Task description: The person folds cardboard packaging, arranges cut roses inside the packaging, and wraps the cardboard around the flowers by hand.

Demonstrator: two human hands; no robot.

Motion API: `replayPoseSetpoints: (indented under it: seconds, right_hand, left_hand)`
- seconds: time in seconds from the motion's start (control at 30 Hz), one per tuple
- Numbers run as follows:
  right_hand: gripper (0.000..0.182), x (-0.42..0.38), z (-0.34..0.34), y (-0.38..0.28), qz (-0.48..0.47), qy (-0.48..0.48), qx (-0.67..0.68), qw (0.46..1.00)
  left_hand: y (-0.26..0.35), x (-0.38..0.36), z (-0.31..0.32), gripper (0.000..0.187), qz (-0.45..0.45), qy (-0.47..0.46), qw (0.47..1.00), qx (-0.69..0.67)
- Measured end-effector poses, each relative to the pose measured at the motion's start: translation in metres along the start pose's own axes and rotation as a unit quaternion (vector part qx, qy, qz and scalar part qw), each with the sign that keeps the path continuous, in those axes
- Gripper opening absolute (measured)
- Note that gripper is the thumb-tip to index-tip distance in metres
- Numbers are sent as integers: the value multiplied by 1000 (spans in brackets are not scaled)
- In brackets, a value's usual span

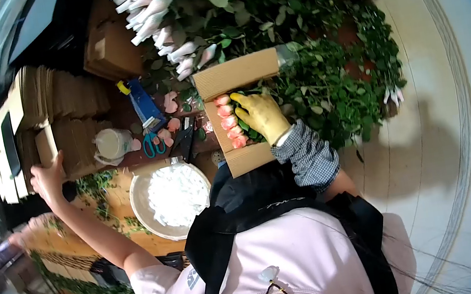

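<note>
My right hand (264, 116), in a yellow glove, lies over green leaves and stems just behind a row of pink-orange roses (228, 122). Its fingers are stretched toward the blooms and slightly apart. Under the roses is a corrugated cardboard sheet (236, 73), its ends showing above and below the hand. My bare left hand (50, 181) is stretched out to the far left, thumb and fingers around the edge of a cardboard piece (48, 146) at the front of a stack. More folded cardboard (64, 97) stands in rows behind it.
A white basin (171, 201) full of small white pieces sits near my body. Scissors with teal handles (154, 144), a blue tape dispenser (146, 106), a plastic cup (112, 143) and loose petals lie between. White-wrapped flower heads (150, 16) and leafy stems (331, 89) cover the far side.
</note>
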State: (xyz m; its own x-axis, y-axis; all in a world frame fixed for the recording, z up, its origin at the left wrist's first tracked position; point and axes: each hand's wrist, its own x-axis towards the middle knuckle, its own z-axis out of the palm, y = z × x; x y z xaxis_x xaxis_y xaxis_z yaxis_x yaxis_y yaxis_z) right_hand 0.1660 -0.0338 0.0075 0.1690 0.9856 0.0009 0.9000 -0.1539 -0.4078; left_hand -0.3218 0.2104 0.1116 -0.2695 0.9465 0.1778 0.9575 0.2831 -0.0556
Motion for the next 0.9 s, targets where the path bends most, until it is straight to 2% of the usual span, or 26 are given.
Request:
replayPoseSetpoints:
  seconds: [0.17, 0.23, 0.3, 0.37, 0.43, 0.47, 0.5, 0.53, 0.57, 0.63, 0.67, 0.7, 0.77, 0.8, 0.83, 0.9]
  right_hand:
    - [34, -3, 4, -3, 0, 33, -31, 999]
    - [34, -2, 1, -5, -1, 24, -12, 1000]
    - [34, -2, 4, -1, -19, 53, 2, 998]
    - [30, 1, 9, -1, -25, 47, -23, 998]
    - [23, 6, 12, -10, -8, 2, -135, 991]
    - [22, 5, 11, -13, -11, -16, -176, 984]
    - [23, 5, 10, -14, -15, -35, -216, 976]
    - [24, 4, 13, -10, -19, -6, -187, 982]
    - [24, 5, 14, -9, -15, -5, -185, 983]
    - [18, 6, 15, -6, -9, -11, -185, 983]
    - [18, 5, 23, 2, -22, 9, -70, 997]
    - [18, 4, 29, 11, -41, 25, 45, 998]
    - [20, 10, 13, 3, -17, -37, -105, 994]
    - [20, 5, 30, 18, -32, 44, -27, 998]
    - [20, 5, 15, 21, -24, -7, 42, 999]
    - [26, 7, -13, 26, 76, -81, 194, 975]
  left_hand:
    - [-8, -6, 5, 102, 0, 65, 998, 9]
    - [1, -22, -10, 103, 19, 73, 997, 4]
    - [-8, -30, -9, 100, 58, 100, 993, 4]
    - [4, -58, -23, 91, 50, 121, 991, -27]
    - [24, -93, -30, 88, 50, 114, 985, -119]
    - [35, -116, -43, 89, 44, -12, 955, -293]
    - [50, -136, -47, 86, 50, -89, 911, -399]
    - [65, -157, -51, 84, 39, -165, 853, -493]
    - [83, -176, -43, 77, 41, -193, 823, -533]
    - [132, -220, -42, 57, -46, -292, 760, -579]
    - [166, -240, -53, 40, -126, -351, 732, -569]
    - [166, -242, -4, 30, -5, -446, 675, -588]
    - [207, -276, 31, 26, 11, -503, 571, -649]
    - [227, -291, 37, 27, 54, -486, 611, -622]
    - [239, -299, 44, 29, 97, -466, 649, -594]
    - [245, -304, 92, 33, 175, -434, 714, -522]
